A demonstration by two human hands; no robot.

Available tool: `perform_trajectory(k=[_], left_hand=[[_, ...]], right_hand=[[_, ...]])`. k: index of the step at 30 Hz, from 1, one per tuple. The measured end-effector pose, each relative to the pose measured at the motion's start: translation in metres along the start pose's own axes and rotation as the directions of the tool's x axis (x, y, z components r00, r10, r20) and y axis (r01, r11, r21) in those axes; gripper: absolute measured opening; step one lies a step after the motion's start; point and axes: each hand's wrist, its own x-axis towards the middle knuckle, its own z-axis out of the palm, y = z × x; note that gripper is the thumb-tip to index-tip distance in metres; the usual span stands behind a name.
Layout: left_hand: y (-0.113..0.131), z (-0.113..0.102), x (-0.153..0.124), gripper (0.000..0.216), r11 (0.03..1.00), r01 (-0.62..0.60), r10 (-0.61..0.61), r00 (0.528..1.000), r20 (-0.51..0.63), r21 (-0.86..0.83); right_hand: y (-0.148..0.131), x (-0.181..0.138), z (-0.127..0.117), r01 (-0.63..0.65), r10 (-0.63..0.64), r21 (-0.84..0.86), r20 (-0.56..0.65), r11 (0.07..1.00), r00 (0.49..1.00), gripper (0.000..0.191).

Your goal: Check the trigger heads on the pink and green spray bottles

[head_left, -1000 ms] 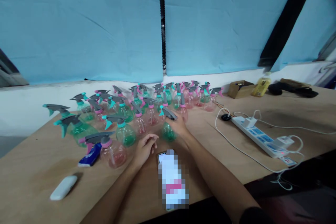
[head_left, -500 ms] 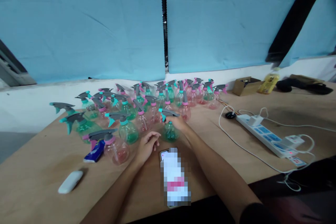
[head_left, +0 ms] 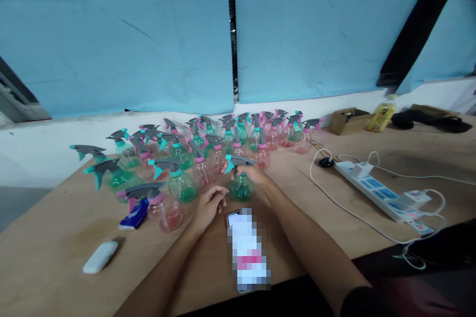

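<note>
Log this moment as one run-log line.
right hand: gripping green spray bottle at neck, upright on table | left hand: loosely curled, empty, beside phone | behind: cluster of spray bottles

- Power strip, right.
- Cardboard box, yellow bottle beside it, far right.
- White case, near left.
- Blue packet, left, just beyond the case.

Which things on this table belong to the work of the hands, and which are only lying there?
In hand: green spray bottle, held by the right hand; left hand beside it; other spray bottles behind.
Lying about: power strip, cardboard box, yellow bottle, blue packet, white oblong thing.
</note>
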Motion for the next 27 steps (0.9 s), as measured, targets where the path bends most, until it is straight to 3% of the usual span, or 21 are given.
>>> perform_trajectory(k=[3, 27], left_hand=[[-0.0004, 0.0004, 0.0001, 0.031, 1.000, 0.003, -0.003, 1.000, 0.000, 0.003], [-0.0046, -0.0008, 0.0020, 0.031, 1.000, 0.005, -0.005, 1.000, 0.023, -0.002]], right_hand=[[-0.0013, -0.0010, -0.0022, 0.014, -0.015, 0.022, 0.038, 1.000, 0.999, 0.021], [-0.0022, -0.0007, 0.0038, 0.029, -0.029, -0.012, 0.003, 0.999, 1.000, 0.022]])
